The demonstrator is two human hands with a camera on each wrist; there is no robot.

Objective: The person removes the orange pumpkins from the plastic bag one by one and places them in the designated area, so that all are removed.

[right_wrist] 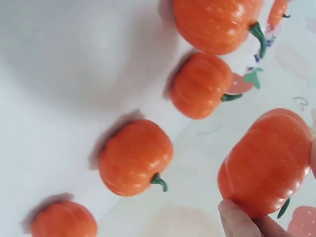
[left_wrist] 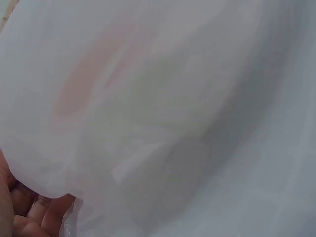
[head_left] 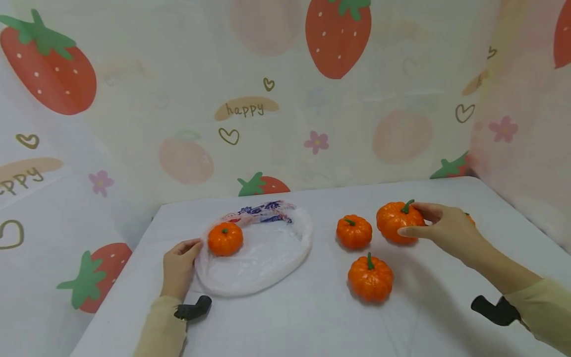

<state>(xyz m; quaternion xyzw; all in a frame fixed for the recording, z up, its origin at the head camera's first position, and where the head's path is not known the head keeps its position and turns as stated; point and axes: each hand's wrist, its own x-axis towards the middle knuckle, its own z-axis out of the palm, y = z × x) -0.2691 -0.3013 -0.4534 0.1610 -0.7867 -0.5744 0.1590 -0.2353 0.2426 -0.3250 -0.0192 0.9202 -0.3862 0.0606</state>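
Observation:
My left hand [head_left: 178,260] pinches the left rim of a thin white plastic bag [head_left: 263,265], whose mouth is spread wide on the table. Inside that rim, at the left, sits one small orange toy pumpkin [head_left: 225,240]. In the left wrist view the translucent bag [left_wrist: 148,98] covers most of the picture, beside the curled fingers. On the right, my right hand [head_left: 455,233] grips another orange pumpkin [head_left: 394,223] with a green stem between thumb and fingers. The right wrist view shows this pumpkin [right_wrist: 269,163] held up off the table.
Two pumpkins stand between bag and right hand, one farther back [head_left: 354,232] and one nearer [head_left: 371,280]. Another pumpkin [head_left: 470,218] is mostly hidden behind the right hand. The white table [head_left: 294,322] meets a strawberry-printed backdrop [head_left: 348,163] at the back and sides.

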